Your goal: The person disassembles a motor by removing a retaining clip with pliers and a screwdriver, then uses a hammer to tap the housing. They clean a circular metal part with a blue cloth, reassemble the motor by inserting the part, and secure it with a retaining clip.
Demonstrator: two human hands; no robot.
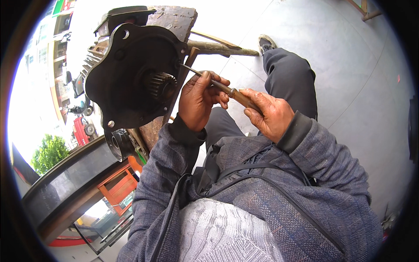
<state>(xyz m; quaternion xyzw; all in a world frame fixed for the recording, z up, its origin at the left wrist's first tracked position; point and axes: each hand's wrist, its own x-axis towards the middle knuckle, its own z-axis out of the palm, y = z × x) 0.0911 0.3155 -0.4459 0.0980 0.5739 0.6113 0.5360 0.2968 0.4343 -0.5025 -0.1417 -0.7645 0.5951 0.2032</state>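
A screwdriver (pixel 241 98) with an amber-brown handle lies slantwise across both my hands. My right hand (pixel 273 111) is closed around its handle. Closer to the tip, my left hand (pixel 198 96) pinches the shaft between thumb and fingers. The thin tip points up and left at the edge of a dark metal housing (pixel 124 78), near a small hole; I cannot tell whether it touches. A toothed gear shaft (pixel 160 84) sticks out of the housing's face. Several bolt holes run around the housing's lobed rim.
A worn wooden bench (pixel 174 22) bears the housing, with a wooden bar (pixel 222 48) jutting right. A round black part (pixel 120 144) sits below the housing. My leg (pixel 290 76) stretches out over the pale floor (pixel 358 78). An orange wooden frame (pixel 118 190) stands at lower left.
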